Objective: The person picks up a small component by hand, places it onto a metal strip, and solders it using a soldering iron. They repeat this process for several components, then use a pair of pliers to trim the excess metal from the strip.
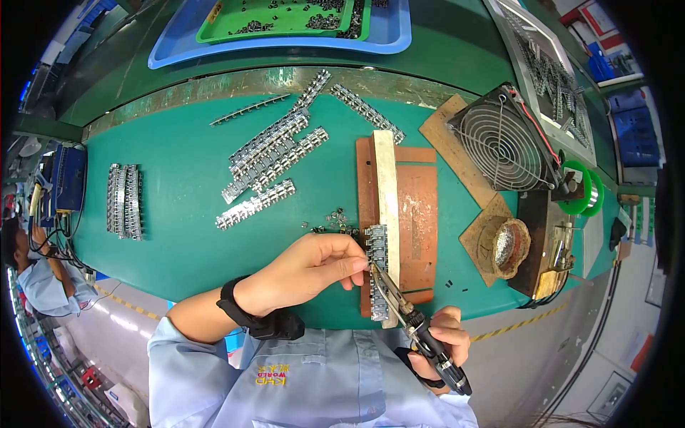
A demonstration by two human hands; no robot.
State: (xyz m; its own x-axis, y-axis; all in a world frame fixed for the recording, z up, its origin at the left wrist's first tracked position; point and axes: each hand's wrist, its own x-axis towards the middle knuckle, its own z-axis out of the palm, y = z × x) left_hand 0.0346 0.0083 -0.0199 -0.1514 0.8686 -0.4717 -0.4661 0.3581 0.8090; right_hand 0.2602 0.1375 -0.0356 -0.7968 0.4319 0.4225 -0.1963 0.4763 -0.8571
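My right hand (448,341) is wrapped round the black handle of a soldering iron (427,346). Its metal tip reaches up and left to a strip of small metal parts (379,307), which rests lengthwise against a pale bar (385,178) on a reddish-brown board (417,214). At the strip's left side, close to the iron's tip, the thumb and forefinger of my left hand (310,271) are pinched together. Whatever they hold is too small to make out. Just beyond that hand lies a small pile of loose parts (335,222).
More metal strips (275,146) lie across the green mat, with a stacked group (125,201) at far left. On the right stand a fan (501,139), a round dish (508,250) and a green solder spool (581,189). Trays (278,53) sit at the back.
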